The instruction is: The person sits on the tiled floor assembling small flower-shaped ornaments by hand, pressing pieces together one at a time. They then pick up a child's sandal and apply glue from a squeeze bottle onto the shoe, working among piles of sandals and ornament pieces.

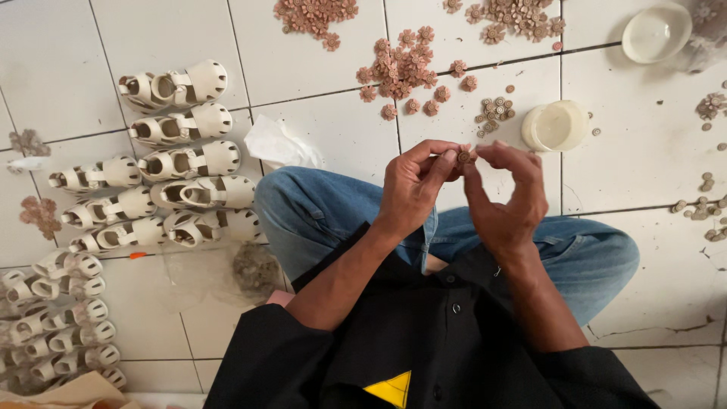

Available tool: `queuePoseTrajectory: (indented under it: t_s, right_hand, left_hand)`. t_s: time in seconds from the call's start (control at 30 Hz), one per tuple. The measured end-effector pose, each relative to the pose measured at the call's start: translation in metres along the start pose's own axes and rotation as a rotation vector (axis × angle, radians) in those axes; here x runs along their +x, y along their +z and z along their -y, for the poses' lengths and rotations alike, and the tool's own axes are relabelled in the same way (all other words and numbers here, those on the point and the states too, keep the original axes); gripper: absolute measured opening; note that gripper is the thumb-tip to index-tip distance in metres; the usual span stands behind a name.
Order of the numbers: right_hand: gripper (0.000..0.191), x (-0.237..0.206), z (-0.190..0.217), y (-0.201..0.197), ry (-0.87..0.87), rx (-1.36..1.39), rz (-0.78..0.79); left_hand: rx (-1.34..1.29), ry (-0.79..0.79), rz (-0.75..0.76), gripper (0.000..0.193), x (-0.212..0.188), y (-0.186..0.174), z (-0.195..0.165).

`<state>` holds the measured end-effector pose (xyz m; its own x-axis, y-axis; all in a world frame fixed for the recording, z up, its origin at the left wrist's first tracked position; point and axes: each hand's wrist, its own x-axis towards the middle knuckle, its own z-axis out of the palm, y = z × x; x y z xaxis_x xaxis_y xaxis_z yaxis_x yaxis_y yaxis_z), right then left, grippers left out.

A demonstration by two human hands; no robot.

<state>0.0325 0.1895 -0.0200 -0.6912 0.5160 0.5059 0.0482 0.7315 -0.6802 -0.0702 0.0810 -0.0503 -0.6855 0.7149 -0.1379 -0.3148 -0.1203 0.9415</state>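
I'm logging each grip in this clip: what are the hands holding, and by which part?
Both hands, left hand and right hand, pinch one small brown flower-shaped piece by its edges between the fingertips.

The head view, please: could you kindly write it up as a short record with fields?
left hand: fingertips pinch a small brown flower piece
right hand: fingertips meet the same piece
floor ahead: brown flower pieces scattered on white tiles
container: round whitish tub beside the right hand
left side: rows of cream sandals
posture: seated, legs in blue jeans
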Motion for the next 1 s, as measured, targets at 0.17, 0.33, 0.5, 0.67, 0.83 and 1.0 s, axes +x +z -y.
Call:
queuePoseTrajectory:
  t_s: [0.17,0.33,0.5,0.67,0.83,1.0]
  right_hand:
    - [0.044,0.007,0.003,0.0,-0.068,-0.055,0.016]
    - [0.047,0.009,0.0,-0.003,-0.109,-0.104,0.034]
    - [0.05,0.004,-0.004,-0.005,-0.095,-0.07,0.024]
    - [0.043,-0.004,-0.009,-0.013,0.21,0.096,-0.015]
    - [0.044,-0.003,-0.018,-0.016,0.514,0.543,0.006]
    - [0.048,-0.004,-0.017,-0.018,0.504,0.527,0.03]
  left_hand:
    - [0.027,-0.005,-0.008,0.022,-0.001,0.003,-0.003]
    - [-0.043,0.015,0.003,0.022,0.0,0.006,-0.002]
    - [-0.039,-0.01,0.0,0.022,0.0,0.008,-0.001]
    - [-0.107,-0.018,0.019,0.023,0.0,0.006,-0.003]
    - [-0.099,-0.007,0.058,0.024,-0.002,0.008,-0.004]
    - [-0.109,-0.003,0.072,0.024,-0.003,0.012,-0.006]
